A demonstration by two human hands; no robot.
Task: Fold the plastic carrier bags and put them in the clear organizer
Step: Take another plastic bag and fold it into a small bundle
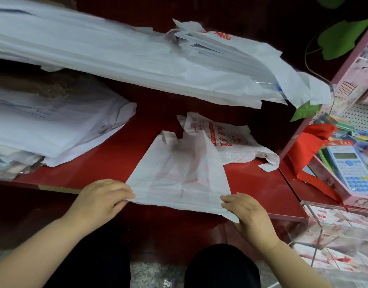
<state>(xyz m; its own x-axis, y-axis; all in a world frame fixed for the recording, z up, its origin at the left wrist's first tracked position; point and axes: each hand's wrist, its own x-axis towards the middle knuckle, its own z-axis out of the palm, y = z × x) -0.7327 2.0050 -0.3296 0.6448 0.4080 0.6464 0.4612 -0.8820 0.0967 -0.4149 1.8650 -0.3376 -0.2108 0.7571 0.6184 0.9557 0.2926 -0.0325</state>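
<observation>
a: white plastic carrier bag (179, 175) lies flat on the red counter (116, 159), at its near edge. where are your hands?
b: apart. your left hand (104, 196) pinches its near-left corner, your right hand (244, 208) grips the near-right corner. clear organizer (321, 235) sits near right.

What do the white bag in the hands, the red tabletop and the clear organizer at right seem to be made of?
White bag: thin, matte, translucent plastic film; it creases finely and red print shows through.
Red tabletop: smooth, slightly glossy hard surface, perhaps lacquered or laminated board; soft reflections.
Clear organizer: rigid transparent plastic, probably acrylic; bright straight edges.
</observation>
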